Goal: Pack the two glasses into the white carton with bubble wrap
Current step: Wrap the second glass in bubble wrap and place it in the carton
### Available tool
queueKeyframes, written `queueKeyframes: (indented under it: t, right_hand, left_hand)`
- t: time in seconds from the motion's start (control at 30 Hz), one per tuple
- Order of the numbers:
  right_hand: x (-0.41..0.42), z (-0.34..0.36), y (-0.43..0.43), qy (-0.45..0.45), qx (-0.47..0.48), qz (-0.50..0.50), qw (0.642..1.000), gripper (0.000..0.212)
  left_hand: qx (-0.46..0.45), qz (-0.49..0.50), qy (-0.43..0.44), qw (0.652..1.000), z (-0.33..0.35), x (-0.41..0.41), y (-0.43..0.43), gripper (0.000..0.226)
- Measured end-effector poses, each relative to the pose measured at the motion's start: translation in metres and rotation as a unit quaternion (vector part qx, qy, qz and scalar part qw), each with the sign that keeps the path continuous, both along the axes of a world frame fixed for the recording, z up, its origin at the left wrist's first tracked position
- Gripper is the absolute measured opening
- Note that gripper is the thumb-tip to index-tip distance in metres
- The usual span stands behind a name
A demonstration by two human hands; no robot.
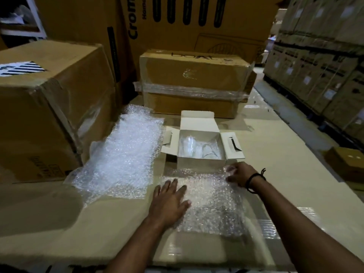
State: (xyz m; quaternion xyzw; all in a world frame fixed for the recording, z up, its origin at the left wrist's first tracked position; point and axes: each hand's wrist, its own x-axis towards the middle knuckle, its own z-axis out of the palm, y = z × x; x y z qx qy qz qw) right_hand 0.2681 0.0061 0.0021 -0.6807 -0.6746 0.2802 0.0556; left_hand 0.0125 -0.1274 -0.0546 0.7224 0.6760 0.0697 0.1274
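Observation:
The white carton (201, 164) stands open in the middle of the cardboard work surface, flaps spread. Inside it lie two clear glasses (197, 149) side by side. Just in front of the carton lies a small sheet of bubble wrap (212, 201). My left hand (169, 201) rests flat on that sheet's left side, fingers spread. My right hand (239, 174) pinches the sheet's far right corner next to the carton. A larger bubble wrap sheet (122, 158) lies to the left of the carton.
A big taped brown box (49, 107) stands at the left. A shrink-wrapped brown box (195, 81) sits behind the carton, with taller boxes behind it. Stacked cartons (323, 71) line the right aisle. A small brown box (348, 164) lies on the floor at right.

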Motion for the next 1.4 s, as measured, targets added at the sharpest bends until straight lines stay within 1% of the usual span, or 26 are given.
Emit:
queueKeyframes:
  t: [0.07, 0.13, 0.17, 0.2, 0.27, 0.3, 0.37, 0.43, 0.5, 0.57, 0.63, 0.7, 0.73, 0.8, 0.83, 0.9, 0.93, 1.0, 1.07, 1.13, 1.17, 1.23, 1.27, 1.3, 1.37, 1.4]
  right_hand:
    - [0.000, -0.001, -0.007, -0.099, 0.066, 0.014, 0.993, 0.051]
    - [-0.008, 0.000, -0.026, -0.167, 0.188, 0.056, 0.966, 0.045]
    - [-0.015, -0.003, -0.039, -0.154, 0.249, 0.084, 0.953, 0.041]
    - [-0.025, -0.008, -0.053, -0.112, 0.280, 0.121, 0.946, 0.043]
    - [-0.039, -0.022, -0.079, -0.045, 0.238, 0.197, 0.950, 0.062]
    - [-0.043, -0.032, -0.088, -0.055, 0.196, 0.232, 0.951, 0.070]
    - [-0.045, -0.050, -0.093, -0.107, 0.126, 0.272, 0.948, 0.077]
    - [-0.042, -0.057, -0.090, -0.121, 0.116, 0.275, 0.947, 0.081]
    - [-0.041, -0.058, -0.086, -0.129, 0.110, 0.279, 0.945, 0.076]
    - [-0.043, -0.055, -0.083, -0.123, 0.096, 0.288, 0.945, 0.072]
    - [-0.046, -0.053, -0.079, -0.076, 0.092, 0.271, 0.955, 0.067]
    - [-0.050, -0.044, -0.073, 0.039, 0.119, 0.201, 0.972, 0.055]
    - [-0.052, -0.036, -0.071, 0.108, 0.130, 0.153, 0.974, 0.045]
    - [-0.059, -0.020, -0.067, 0.219, 0.122, 0.060, 0.966, 0.028]
    - [-0.064, -0.012, -0.065, 0.248, 0.110, 0.031, 0.962, 0.024]
    - [-0.078, 0.001, -0.058, 0.300, 0.067, -0.012, 0.952, 0.031]
    - [-0.086, 0.008, -0.056, 0.322, 0.033, -0.025, 0.946, 0.039]
    - [-0.099, 0.019, -0.054, 0.296, -0.015, -0.017, 0.955, 0.049]
    - [-0.107, 0.027, -0.053, 0.223, -0.024, 0.023, 0.974, 0.034]
    - [-0.106, 0.027, -0.049, 0.199, -0.022, 0.017, 0.980, 0.018]
    - [-0.102, 0.027, -0.047, 0.207, -0.030, 0.002, 0.978, 0.016]
    - [-0.086, 0.029, -0.042, 0.240, -0.050, -0.018, 0.969, 0.018]
    - [-0.074, 0.030, -0.041, 0.265, -0.064, -0.022, 0.962, 0.018]
    - [-0.062, 0.031, -0.040, 0.292, -0.080, -0.025, 0.953, 0.018]
    - [-0.037, 0.031, -0.037, 0.314, -0.100, -0.037, 0.944, 0.020]
    - [-0.025, 0.029, -0.036, 0.306, -0.101, -0.045, 0.946, 0.019]
  left_hand:
    - [-0.001, 0.005, -0.011, 1.000, -0.002, -0.002, 0.004, 0.063]
    - [0.035, 0.027, -0.046, 0.998, -0.001, -0.004, 0.005, 0.066]
    - [0.078, 0.050, -0.054, 0.994, -0.001, -0.005, 0.005, 0.063]
    - [0.132, 0.081, -0.048, 0.987, -0.002, -0.006, 0.005, 0.056]
    - [0.193, 0.184, -0.002, 0.964, 0.003, -0.007, 0.001, 0.045]
    - [0.175, 0.242, 0.023, 0.954, 0.008, -0.008, -0.004, 0.044]
    - [0.100, 0.328, 0.069, 0.937, 0.016, -0.011, -0.013, 0.051]
    - [0.057, 0.363, 0.104, 0.924, 0.017, -0.013, -0.019, 0.063]
    - [0.030, 0.365, 0.119, 0.923, 0.018, -0.011, -0.023, 0.073]
    - [0.006, 0.352, 0.102, 0.930, 0.019, -0.008, -0.025, 0.065]
    - [0.023, 0.333, 0.028, 0.942, 0.022, -0.006, -0.026, 0.038]
    - [0.083, 0.307, -0.100, 0.943, 0.027, -0.001, -0.026, 0.021]
    - [0.117, 0.283, -0.151, 0.940, 0.029, 0.002, -0.025, 0.021]
    - [0.173, 0.221, -0.210, 0.937, 0.032, 0.008, -0.025, 0.025]
    - [0.193, 0.189, -0.223, 0.937, 0.032, 0.010, -0.026, 0.025]
    - [0.225, 0.125, -0.208, 0.944, 0.031, 0.013, -0.026, 0.024]
    - [0.238, 0.093, -0.201, 0.946, 0.029, 0.013, -0.025, 0.024]
    - [0.263, 0.033, -0.201, 0.943, 0.025, 0.017, -0.024, 0.021]
    - [0.273, -0.002, -0.232, 0.934, 0.023, 0.026, -0.025, 0.007]
    - [0.276, 0.025, -0.315, 0.908, 0.023, 0.034, -0.028, 0.027]
    - [0.279, 0.059, -0.376, 0.882, 0.024, 0.037, -0.030, 0.035]
    - [0.250, 0.133, -0.524, 0.803, 0.024, 0.037, -0.032, 0.053]
    - [0.229, 0.155, -0.563, 0.779, 0.020, 0.036, -0.032, 0.059]
    - [0.221, 0.158, -0.548, 0.791, 0.017, 0.035, -0.030, 0.058]
    - [0.223, 0.120, -0.401, 0.880, 0.008, 0.035, -0.024, 0.045]
    - [0.203, 0.093, -0.320, 0.921, 0.004, 0.039, -0.021, 0.041]
